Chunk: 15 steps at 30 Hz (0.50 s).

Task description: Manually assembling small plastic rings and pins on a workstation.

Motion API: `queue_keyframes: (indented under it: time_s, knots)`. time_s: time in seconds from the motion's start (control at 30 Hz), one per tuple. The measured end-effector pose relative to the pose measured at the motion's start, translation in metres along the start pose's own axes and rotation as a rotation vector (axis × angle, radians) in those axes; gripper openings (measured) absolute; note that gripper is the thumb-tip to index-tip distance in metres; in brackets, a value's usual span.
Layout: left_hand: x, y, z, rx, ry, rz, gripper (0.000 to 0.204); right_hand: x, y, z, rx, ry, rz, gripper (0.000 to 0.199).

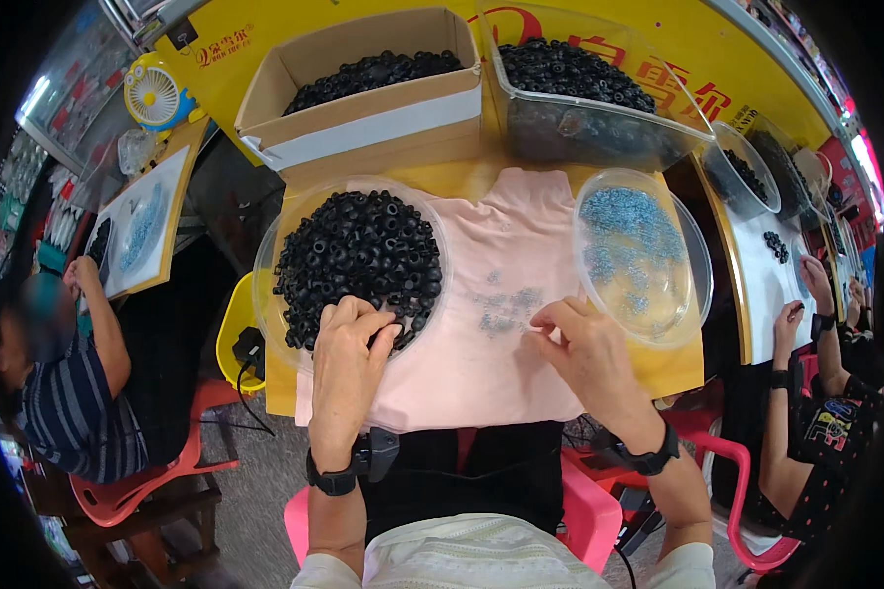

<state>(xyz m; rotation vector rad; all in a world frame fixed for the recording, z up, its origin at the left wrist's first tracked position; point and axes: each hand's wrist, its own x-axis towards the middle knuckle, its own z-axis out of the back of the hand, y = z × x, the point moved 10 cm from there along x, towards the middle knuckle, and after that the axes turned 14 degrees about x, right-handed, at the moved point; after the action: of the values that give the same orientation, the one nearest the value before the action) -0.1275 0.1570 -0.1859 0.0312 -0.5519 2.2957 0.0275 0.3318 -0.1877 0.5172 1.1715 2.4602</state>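
Pink cloth [481, 363] covers yellow table [673, 373]; co-workers beside.

A cardboard box [363, 93] of black rings stands at the upper middle of the frame. A small yellow fan [155, 95] is at the upper left. Red plastic chairs [133, 491] stand at the lower left.

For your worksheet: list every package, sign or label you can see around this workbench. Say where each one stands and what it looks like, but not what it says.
Cardboard box: back left of the bench, brown, open top, white strip on its front, full of black rings.
Yellow banner: along the back, behind the clear tub, yellow with red lettering.
Board: far left bench, white, rectangular, yellow edged.
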Motion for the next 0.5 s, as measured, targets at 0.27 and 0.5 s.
queue_keyframes:
  time_s: [0.27, 0.5]
  knots:
    - [-0.003, -0.001, -0.001, 0.018, -0.020, -0.067, 0.017, -0.004, -0.003, -0.012, -0.057, -0.047, 0.055, 0.011]
    - [0.000, 0.006, -0.002, -0.080, 0.027, 0.004, 0.017, -0.012, -0.002, -0.008, 0.103, -0.062, 0.046, 0.009]
